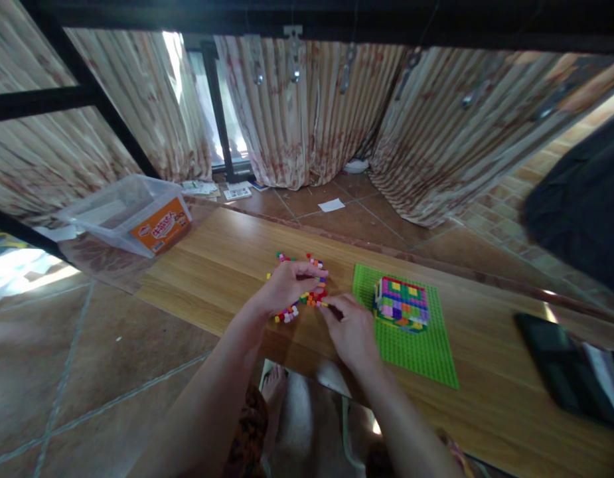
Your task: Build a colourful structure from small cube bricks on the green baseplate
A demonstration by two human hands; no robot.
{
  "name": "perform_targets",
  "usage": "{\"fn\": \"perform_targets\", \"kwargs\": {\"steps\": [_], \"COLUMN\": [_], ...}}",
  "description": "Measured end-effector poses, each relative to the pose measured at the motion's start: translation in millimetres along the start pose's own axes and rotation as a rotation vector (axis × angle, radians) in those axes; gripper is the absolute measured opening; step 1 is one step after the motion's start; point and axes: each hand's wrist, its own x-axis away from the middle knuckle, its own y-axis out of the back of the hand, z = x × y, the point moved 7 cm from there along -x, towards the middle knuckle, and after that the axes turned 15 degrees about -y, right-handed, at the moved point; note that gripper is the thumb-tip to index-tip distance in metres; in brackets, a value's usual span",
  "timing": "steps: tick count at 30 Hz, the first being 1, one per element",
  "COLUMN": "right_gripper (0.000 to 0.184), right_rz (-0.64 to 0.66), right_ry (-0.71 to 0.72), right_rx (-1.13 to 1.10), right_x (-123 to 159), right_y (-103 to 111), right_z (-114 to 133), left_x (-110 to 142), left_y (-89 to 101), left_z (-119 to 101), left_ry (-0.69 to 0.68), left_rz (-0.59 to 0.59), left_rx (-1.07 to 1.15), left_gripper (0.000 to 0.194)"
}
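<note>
A heap of small coloured bricks (307, 297) lies on the wooden table (222, 265). My left hand (288, 285) rests over the heap with its fingers curled onto the bricks. My right hand (350, 326) sits just to the right of it, fingertips pinched at the heap's edge; what they grip is too small to make out. Right of my right hand lies a green baseplate (416, 348), and on it stands a multicoloured block built of bricks (401, 303).
A clear plastic box with an orange label (132, 212) stands on the floor at the back left. A dark flat object (560, 365) lies on the table at the far right. Curtains hang behind. My foot (275, 392) shows under the table edge.
</note>
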Motion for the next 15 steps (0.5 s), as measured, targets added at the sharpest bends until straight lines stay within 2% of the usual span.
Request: {"fn": "perform_targets", "kwargs": {"steps": [3, 7, 11, 15], "right_gripper": [0.018, 0.018, 0.025, 0.032], "right_rz": [0.011, -0.001, -0.026, 0.014], "right_ry": [0.035, -0.028, -0.205, -0.359], "right_rx": [0.071, 0.013, -0.286, -0.646], "right_x": [1.7, -2.8, -9.7, -12.3], "right_y": [-5.1, -0.1, 9.4, 9.6], "right_z": [1.4, -4.9, -18.5, -26.5], "left_x": [-0.2, -1.3, -2.7, -0.4], "left_y": [-2.6, -4.6, -7.0, -20.0], "left_z": [2.7, 6.4, 7.1, 7.1], "left_ry": [0.018, 0.031, 0.010, 0.043], "left_rz": [-0.004, -0.024, -0.020, 0.053], "left_rx": [0.005, -0.014, -0.031, 0.010], "left_gripper": [0.020, 0.020, 0.015, 0.015]}}
